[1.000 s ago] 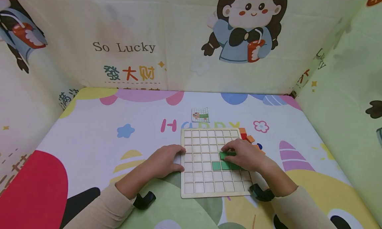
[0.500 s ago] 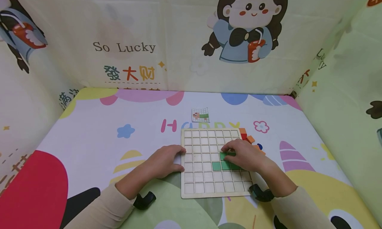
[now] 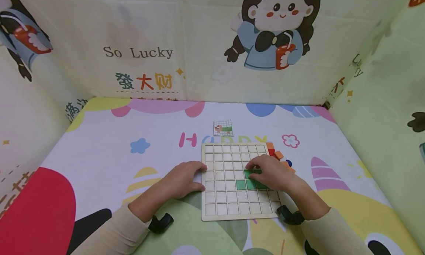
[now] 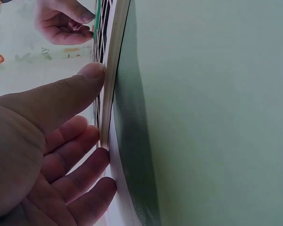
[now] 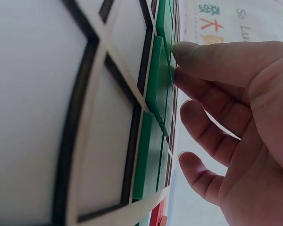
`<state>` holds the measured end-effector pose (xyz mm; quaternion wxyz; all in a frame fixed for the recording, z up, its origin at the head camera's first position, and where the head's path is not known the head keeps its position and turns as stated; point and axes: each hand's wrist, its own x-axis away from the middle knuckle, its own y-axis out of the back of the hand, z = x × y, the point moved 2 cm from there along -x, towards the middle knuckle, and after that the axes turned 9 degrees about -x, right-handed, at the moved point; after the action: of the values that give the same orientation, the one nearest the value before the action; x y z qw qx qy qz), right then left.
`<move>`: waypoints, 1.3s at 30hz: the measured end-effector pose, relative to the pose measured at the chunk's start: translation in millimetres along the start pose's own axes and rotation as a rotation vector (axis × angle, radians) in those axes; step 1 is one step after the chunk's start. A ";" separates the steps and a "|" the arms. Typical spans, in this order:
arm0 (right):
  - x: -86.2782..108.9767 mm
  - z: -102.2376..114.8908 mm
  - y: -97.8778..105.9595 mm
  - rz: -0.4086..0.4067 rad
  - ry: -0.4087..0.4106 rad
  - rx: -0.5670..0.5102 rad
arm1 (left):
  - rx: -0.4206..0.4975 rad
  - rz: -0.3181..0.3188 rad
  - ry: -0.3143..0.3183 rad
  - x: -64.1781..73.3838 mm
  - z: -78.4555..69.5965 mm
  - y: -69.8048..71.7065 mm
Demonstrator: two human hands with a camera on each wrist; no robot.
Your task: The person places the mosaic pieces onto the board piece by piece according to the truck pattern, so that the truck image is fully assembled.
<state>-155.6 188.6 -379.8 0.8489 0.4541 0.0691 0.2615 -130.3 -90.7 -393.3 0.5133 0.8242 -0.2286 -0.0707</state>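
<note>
A pale wooden grid board (image 3: 220, 199) lies on the table, with green square tiles (image 3: 241, 185) set in some of its squares. My left hand (image 3: 182, 177) rests at the board's left edge; in the left wrist view its thumb (image 4: 68, 94) touches the rim and the other fingers spread loosely along it. My right hand (image 3: 273, 172) is over the green tiles, covering part of them. Up close in the right wrist view, thumb and forefinger tips touch the top of a green tile (image 5: 158, 77), while the other fingers are loosely bent and hold nothing.
Loose orange tiles (image 3: 278, 155), a red tile (image 3: 271, 151) and a dark blue round piece (image 3: 289, 162) lie beyond the board's right edge. Behind the board is a small picture card (image 3: 223, 128) with a coloured grid pattern. Printed cloth (image 3: 202, 74) walls in the table.
</note>
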 end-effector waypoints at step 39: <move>11.3 -9.5 14.1 -0.031 0.011 -0.074 | 0.001 0.006 0.006 1.0 -0.7 0.6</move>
<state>-154.7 207.7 -372.5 0.8688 0.4197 0.0710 0.2529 -129.3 -90.8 -392.3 0.5136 0.8240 -0.2297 -0.0666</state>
